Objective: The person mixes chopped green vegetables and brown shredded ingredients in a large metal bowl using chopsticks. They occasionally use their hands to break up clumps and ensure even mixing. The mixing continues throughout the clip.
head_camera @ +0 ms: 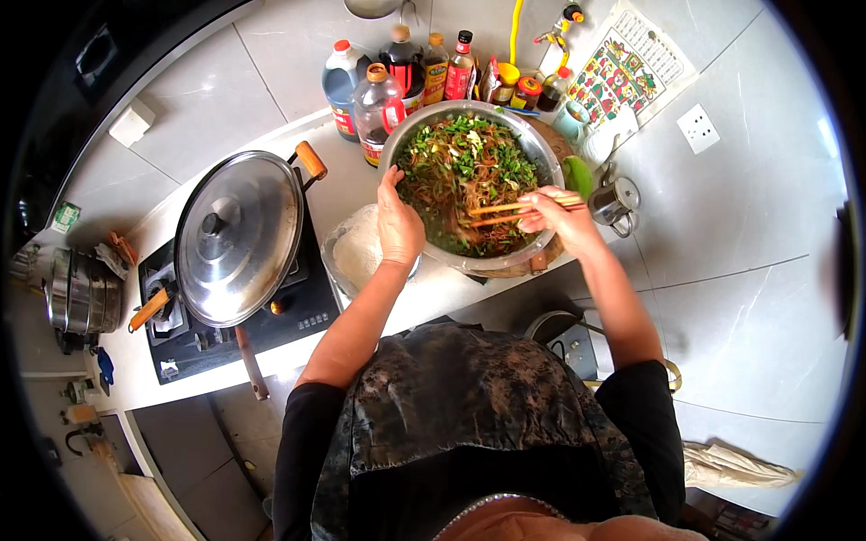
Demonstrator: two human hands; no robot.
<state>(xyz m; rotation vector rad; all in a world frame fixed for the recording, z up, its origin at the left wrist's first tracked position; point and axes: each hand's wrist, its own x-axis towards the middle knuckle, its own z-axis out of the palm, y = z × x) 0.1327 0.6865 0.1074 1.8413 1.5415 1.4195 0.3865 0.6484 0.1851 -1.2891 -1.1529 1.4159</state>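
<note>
A large stainless steel bowl stands on a round wooden board on the counter. It holds a mix of brown noodle-like strands and chopped green leaves. My left hand grips the bowl's left rim, with its fingertips at the edge. In my right hand is a pair of wooden chopsticks, their tips down in the mix near its lower middle, where the strands look blurred. A bowl of pale flour-like powder sits partly hidden behind my left hand and forearm.
Left of me, a lidded wok with wooden handles sits on the black gas hob. Sauce bottles and jars line the wall behind the bowl. A steel pot stands close by on the right, beside a green leaf.
</note>
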